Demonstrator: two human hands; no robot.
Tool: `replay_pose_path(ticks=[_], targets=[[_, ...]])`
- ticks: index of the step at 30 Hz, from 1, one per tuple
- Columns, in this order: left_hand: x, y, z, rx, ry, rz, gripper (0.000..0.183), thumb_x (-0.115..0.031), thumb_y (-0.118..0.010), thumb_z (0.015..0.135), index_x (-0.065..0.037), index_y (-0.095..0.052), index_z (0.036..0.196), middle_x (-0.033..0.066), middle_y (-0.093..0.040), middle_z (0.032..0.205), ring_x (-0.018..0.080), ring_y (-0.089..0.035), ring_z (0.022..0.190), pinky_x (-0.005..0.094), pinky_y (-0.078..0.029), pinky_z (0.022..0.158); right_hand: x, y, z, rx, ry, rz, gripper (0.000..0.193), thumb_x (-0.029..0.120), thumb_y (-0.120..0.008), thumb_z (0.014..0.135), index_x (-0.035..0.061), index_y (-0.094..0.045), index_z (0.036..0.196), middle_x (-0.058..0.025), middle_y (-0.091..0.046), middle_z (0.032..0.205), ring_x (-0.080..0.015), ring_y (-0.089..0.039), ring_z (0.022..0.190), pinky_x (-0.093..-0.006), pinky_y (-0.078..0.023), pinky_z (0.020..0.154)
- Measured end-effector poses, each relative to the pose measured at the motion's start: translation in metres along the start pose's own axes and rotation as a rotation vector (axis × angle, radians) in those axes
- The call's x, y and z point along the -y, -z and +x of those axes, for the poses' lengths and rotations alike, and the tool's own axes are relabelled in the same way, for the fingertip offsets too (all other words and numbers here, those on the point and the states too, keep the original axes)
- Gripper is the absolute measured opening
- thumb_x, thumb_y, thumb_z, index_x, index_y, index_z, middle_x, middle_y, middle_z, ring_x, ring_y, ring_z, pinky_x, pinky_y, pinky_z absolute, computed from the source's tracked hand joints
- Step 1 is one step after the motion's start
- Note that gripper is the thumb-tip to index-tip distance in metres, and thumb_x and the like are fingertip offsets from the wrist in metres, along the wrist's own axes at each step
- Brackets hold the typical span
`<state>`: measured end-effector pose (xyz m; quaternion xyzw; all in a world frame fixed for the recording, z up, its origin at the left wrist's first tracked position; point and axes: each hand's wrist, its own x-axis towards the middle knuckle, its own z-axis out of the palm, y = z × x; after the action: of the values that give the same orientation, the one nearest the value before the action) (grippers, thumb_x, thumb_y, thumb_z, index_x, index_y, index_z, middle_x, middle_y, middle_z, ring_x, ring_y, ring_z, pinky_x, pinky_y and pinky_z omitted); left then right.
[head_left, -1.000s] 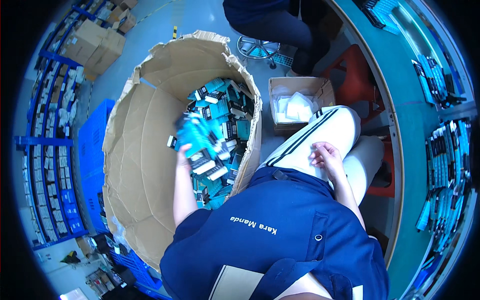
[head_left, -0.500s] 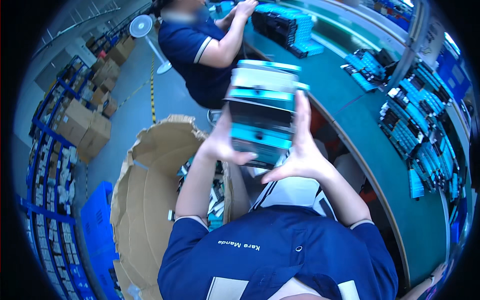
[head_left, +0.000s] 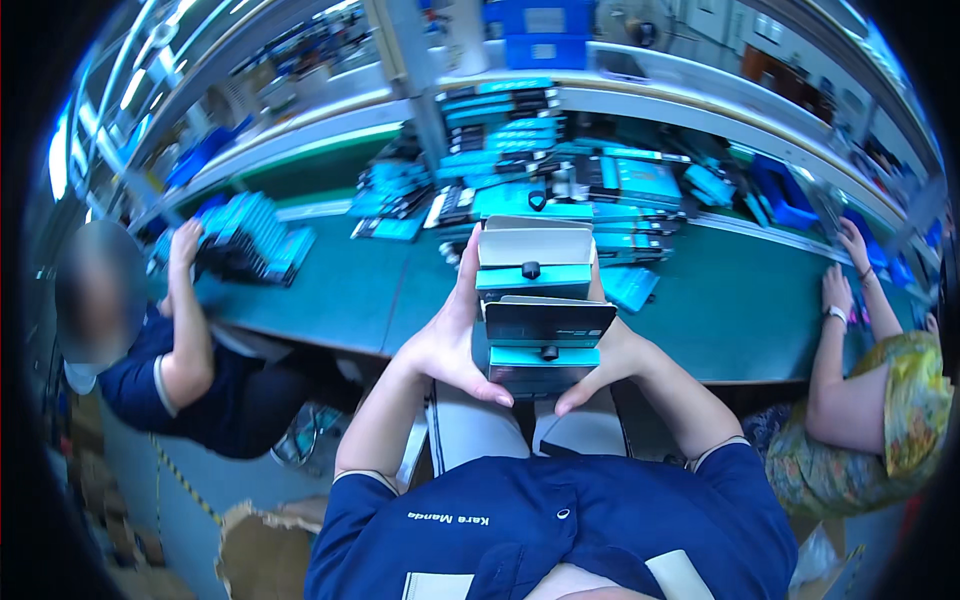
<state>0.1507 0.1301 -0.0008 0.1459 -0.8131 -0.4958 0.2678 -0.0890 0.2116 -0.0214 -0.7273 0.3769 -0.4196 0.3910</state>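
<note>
1. Gripping teal-&-black boxes (head_left: 550, 320) in a stack btwn L hand (head_left: 445, 335) & R hand (head_left: 615, 355), grasping w/ both, by the sides.
2. Holding stack up above white trousers (head_left: 467, 425), near green bench (head_left: 370, 305); showing open flaps (head_left: 535, 245), white & black.
3. Seeing, farther back on bench, big messy pile of teal boxes (head_left: 505, 165), w/ blue tray (head_left: 785, 190) to its R.
4. Spotting co-worker in navy (head_left: 220, 415) on L, hunched by row of boxes (head_left: 255, 235); also co-worker in yellow floral top (head_left: 855, 445), far R.

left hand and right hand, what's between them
The head view shows a stack of teal-and-black boxes between the left hand and right hand, some flaps raised.
</note>
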Motion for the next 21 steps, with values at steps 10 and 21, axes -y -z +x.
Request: replay_pose_path(ticks=[10,21], targets=[[0.038,-0.002,0.049,0.14,-0.212,0.11,0.17,-0.056,-0.094,0.039,-0.01,0.031,0.145,0.0279,0.004,0.156,0.0382,-0.009,0.146,0.0489,-0.017,0.116,-0.003,0.048,0.005,-0.023,0.365,-0.325,0.165,0.054,-0.093,0.043,0.0106,0.026,0.147,-0.0297,0.018,0.154,-0.0435,0.005,0.145,-0.0512,-0.012,0.117],[0.067,-0.018,0.031,-0.182,-0.354,-0.086,0.168,-0.055,-0.094,0.042,-0.009,0.032,0.144,0.0241,0.004,0.157,0.0353,-0.012,0.145,0.0468,-0.017,0.116,-0.052,0.026,0.02,0.083,0.373,-0.219,0.169,0.06,-0.092,0.041,0.0094,0.033,0.143,-0.03,0.023,0.152,-0.0447,0.009,0.144,-0.0571,-0.009,0.116]])
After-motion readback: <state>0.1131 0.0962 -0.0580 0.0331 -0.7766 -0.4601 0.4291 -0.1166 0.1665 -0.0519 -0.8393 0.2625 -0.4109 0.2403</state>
